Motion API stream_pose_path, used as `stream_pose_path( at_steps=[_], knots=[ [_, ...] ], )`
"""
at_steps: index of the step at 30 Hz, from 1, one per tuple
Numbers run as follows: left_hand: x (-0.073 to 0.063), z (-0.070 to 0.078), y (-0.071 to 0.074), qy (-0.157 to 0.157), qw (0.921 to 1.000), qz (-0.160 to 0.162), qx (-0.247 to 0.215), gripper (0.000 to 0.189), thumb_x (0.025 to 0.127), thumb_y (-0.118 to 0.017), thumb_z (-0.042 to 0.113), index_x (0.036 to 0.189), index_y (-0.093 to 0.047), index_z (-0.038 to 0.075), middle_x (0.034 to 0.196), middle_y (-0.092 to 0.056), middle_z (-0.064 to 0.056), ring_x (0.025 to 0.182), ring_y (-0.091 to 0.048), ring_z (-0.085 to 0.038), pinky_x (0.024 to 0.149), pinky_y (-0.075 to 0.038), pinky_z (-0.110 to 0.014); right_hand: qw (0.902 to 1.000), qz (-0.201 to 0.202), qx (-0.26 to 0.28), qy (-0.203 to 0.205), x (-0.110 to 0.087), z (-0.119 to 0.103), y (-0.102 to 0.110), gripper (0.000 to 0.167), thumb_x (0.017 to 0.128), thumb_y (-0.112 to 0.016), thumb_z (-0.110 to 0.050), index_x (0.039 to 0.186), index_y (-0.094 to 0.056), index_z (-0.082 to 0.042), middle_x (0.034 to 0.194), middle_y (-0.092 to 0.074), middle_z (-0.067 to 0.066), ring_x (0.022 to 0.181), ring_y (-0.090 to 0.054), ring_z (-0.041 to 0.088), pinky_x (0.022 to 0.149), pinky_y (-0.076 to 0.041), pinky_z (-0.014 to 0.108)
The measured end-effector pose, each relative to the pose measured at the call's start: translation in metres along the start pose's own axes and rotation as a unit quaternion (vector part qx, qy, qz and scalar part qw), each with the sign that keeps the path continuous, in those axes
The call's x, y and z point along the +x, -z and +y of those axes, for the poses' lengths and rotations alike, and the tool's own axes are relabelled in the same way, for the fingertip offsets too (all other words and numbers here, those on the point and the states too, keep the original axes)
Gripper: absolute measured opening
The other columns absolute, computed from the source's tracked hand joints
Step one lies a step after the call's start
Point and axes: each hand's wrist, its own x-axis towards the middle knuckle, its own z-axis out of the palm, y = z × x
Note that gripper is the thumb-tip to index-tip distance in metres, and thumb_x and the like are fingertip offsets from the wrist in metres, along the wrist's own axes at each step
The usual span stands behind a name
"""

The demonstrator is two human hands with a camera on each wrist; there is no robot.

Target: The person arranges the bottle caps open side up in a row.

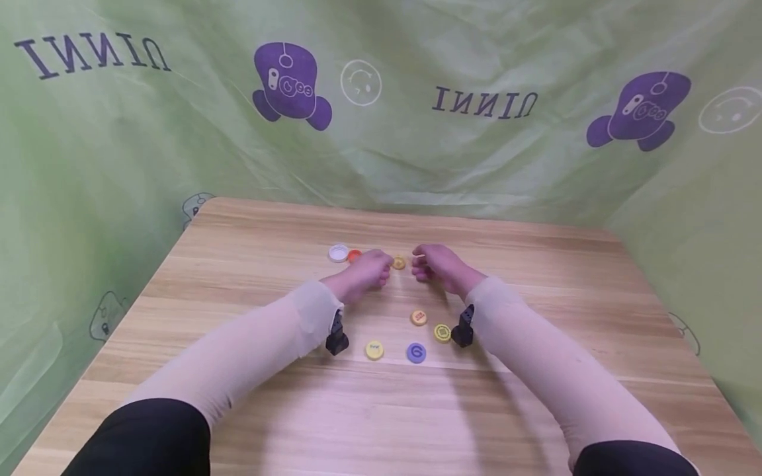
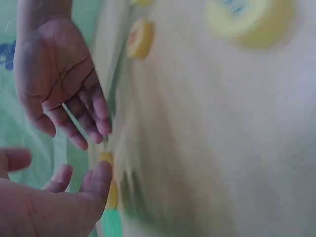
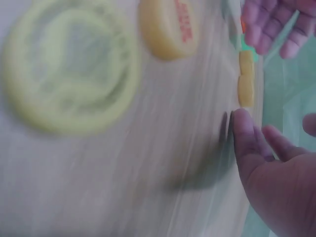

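Note:
Near the far side of the table, my left hand [image 1: 369, 268] and right hand [image 1: 443, 264] face each other with loosely bent fingers, and neither grips anything. An orange-yellow bottle cap [image 1: 399, 263] lies between them, close to the left fingertips. In the right wrist view, two orange-yellow caps [image 3: 246, 90] lie side by side in front of the right fingertips. Past them a green cap [image 3: 249, 43] shows partly; the left hand hides it in the head view. To the left of that hand are an orange-red cap [image 1: 354, 255] and a white cap [image 1: 338, 253].
Closer to me lie a cap with red print [image 1: 419, 318], a yellow cap with a dark pattern [image 1: 442, 332], a pale yellow cap [image 1: 374, 350] and a blue cap [image 1: 416, 352]. A green printed curtain [image 1: 381, 165] hangs behind the wooden table [image 1: 268, 225].

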Motion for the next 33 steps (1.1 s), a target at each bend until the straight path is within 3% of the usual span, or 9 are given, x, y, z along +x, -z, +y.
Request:
stream_pose_path(
  at_steps=[3, 6, 14, 18, 24, 33],
  knots=[
    [-0.007, -0.009, -0.005, 0.006, 0.9992, -0.035, 0.018, 0.023, 0.105, -0.052, 0.010, 0.123, -0.054, -0.006, 0.102, -0.054, -0.011, 0.089, -0.053, -0.019, 0.091, -0.055, -0.035, 0.9991, -0.014, -0.039, 0.007, -0.008, 0.007, 0.009, 0.039, 0.107, -0.045, -0.011, 0.138, -0.047, 0.013, 0.105, -0.058, 0.013, 0.085, -0.059, 0.016, 0.081, -0.058, 0.025],
    [-0.015, -0.014, -0.010, 0.015, 0.9968, -0.068, 0.039, 0.021, 0.102, -0.057, 0.007, 0.119, -0.056, -0.006, 0.108, -0.059, -0.015, 0.094, -0.057, -0.022, 0.093, -0.057, -0.035, 0.9949, -0.042, -0.091, 0.012, -0.017, 0.014, 0.019, 0.037, 0.106, -0.049, -0.011, 0.132, -0.052, 0.015, 0.102, -0.062, 0.013, 0.086, -0.061, 0.015, 0.082, -0.059, 0.026],
    [-0.028, -0.017, -0.021, 0.024, 0.9896, -0.115, 0.084, 0.022, 0.099, -0.062, 0.005, 0.117, -0.060, -0.008, 0.107, -0.067, -0.017, 0.095, -0.066, -0.024, 0.090, -0.059, -0.033, 0.9731, -0.126, -0.192, 0.010, -0.040, 0.023, 0.032, 0.031, 0.102, -0.054, -0.009, 0.123, -0.060, 0.014, 0.091, -0.066, 0.010, 0.079, -0.063, 0.014, 0.074, -0.057, 0.025],
    [-0.031, -0.018, -0.023, 0.037, 0.9876, -0.131, 0.079, 0.020, 0.099, -0.061, 0.003, 0.116, -0.062, -0.008, 0.108, -0.068, -0.017, 0.097, -0.067, -0.024, 0.091, -0.059, -0.033, 0.9692, -0.149, -0.196, -0.007, -0.047, 0.027, 0.032, 0.035, 0.099, -0.055, -0.003, 0.129, -0.057, 0.015, 0.091, -0.067, 0.011, 0.080, -0.065, 0.015, 0.075, -0.059, 0.026],
    [-0.035, -0.019, -0.027, 0.044, 0.9873, -0.142, 0.058, 0.025, 0.100, -0.059, 0.004, 0.120, -0.059, -0.010, 0.112, -0.069, -0.018, 0.104, -0.068, -0.026, 0.096, -0.058, -0.034, 0.9716, -0.153, -0.180, -0.012, -0.051, 0.032, 0.031, 0.037, 0.099, -0.053, -0.002, 0.131, -0.055, 0.017, 0.093, -0.068, 0.015, 0.080, -0.068, 0.016, 0.075, -0.062, 0.028],
    [-0.035, -0.019, -0.029, 0.044, 0.9896, -0.130, 0.043, 0.027, 0.100, -0.057, 0.003, 0.123, -0.060, -0.012, 0.114, -0.067, -0.018, 0.105, -0.067, -0.025, 0.098, -0.057, -0.034, 0.9741, -0.160, -0.159, -0.007, -0.053, 0.031, 0.025, 0.028, 0.102, -0.053, 0.000, 0.123, -0.060, 0.017, 0.094, -0.071, 0.016, 0.076, -0.069, 0.013, 0.074, -0.062, 0.026]
  ],
)
